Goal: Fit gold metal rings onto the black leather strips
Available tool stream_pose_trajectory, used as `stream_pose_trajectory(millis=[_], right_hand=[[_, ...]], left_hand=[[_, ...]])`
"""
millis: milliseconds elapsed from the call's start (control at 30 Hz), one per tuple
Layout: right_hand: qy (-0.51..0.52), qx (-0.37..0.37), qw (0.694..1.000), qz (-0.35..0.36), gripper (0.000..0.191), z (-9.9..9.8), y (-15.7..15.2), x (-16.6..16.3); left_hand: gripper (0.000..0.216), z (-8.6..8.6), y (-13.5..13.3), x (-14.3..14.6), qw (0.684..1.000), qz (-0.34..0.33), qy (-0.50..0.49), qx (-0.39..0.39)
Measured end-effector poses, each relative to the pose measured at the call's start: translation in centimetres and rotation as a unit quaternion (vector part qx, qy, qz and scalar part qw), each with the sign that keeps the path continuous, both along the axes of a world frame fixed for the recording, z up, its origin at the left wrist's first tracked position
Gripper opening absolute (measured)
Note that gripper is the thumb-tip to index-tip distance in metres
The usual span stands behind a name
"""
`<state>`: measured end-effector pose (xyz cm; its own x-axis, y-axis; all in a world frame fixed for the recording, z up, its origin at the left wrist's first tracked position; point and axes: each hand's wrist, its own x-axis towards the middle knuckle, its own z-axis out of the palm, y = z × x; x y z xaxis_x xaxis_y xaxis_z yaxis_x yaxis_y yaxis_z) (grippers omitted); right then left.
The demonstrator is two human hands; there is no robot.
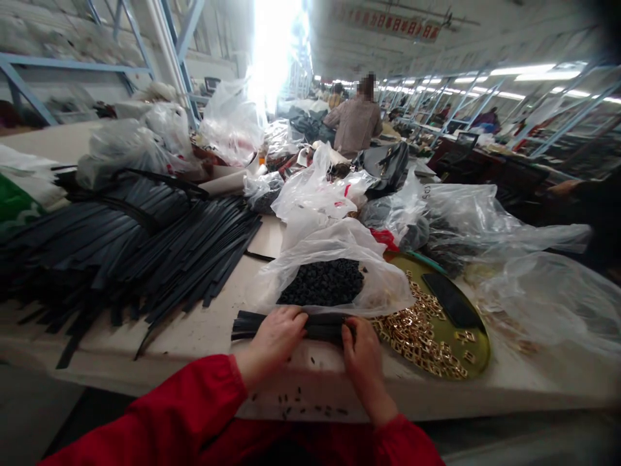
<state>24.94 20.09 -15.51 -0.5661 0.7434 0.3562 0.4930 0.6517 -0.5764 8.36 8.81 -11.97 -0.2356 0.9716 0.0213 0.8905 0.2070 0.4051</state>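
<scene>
A small bundle of black strips (324, 327) lies crosswise near the table's front edge. My left hand (277, 335) is over its left part, fingers closed on the strips. At the bundle's right end, my right hand (363, 346) has thumb and fingers closed around the strip ends; exactly what the fingertips pinch is hidden. Just behind both hands sits an open clear plastic bag (388, 285) with many small black pieces (323, 282) inside. Right of my right hand stands a round yellow-green tray (473, 323) with a heap of gold-coloured metal buckles (422, 336).
A large pile of long black strips (179, 252) covers the table's left side. A dark flat rectangular object (450, 299) lies on the tray. More plastic bags (315, 194) crowd the back. Small dark bits (291, 410) lie along the front edge. A person (359, 120) is farther off.
</scene>
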Motion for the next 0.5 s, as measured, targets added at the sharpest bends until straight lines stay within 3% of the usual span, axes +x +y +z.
stream_pose_trajectory(millis=[133,233,300,367,500], right_hand=[[0.010,0.042,0.999,-0.005,0.037,-2.0,0.3,-0.2],[0.033,0.077,0.997,-0.004,0.045,-2.9,0.1,0.3],[0.047,0.089,0.995,-0.009,0.048,-3.0,0.2,0.5],[0.058,0.100,0.993,-0.008,0.048,-2.9,0.1,0.5],[0.066,0.111,0.992,0.001,0.043,-2.8,0.1,0.4]], left_hand=[[0.026,-1.8,-0.7,-0.1,0.998,-0.016,0.016,0.065],[0.024,-0.4,-3.0,-1.7,0.997,-0.008,0.042,0.066],[0.024,1.4,-4.5,-4.2,0.995,0.053,0.083,0.016],[0.026,3.0,-5.6,-7.5,0.975,0.183,0.117,-0.038],[0.025,3.8,-5.5,-12.9,0.946,0.291,0.118,-0.074]])
